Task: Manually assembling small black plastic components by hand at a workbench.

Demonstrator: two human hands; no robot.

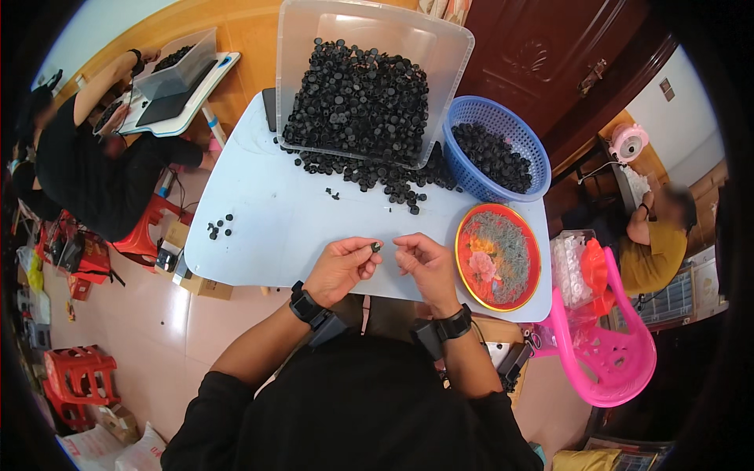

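Observation:
Over the near edge of the table, my left hand point(339, 268) pinches a small round black plastic part point(375, 246) between thumb and fingertips. Close to its right is my right hand point(430, 265), thumb and forefinger brought together; anything between them is too small to make out. Beside that hand lies a red, yellow-rimmed plate point(462, 250) with a flower pattern, holding many thin grey metal pieces point(512, 250). A few black parts point(221, 226) sit apart on the left of the table.
A tilted clear bin point(455, 67) spills black parts onto the light table point(267, 204). A blue perforated basket point(471, 174) holds more. At the right stands a pink chair point(577, 369). Other people work at the far left point(94, 173) and right point(656, 251).

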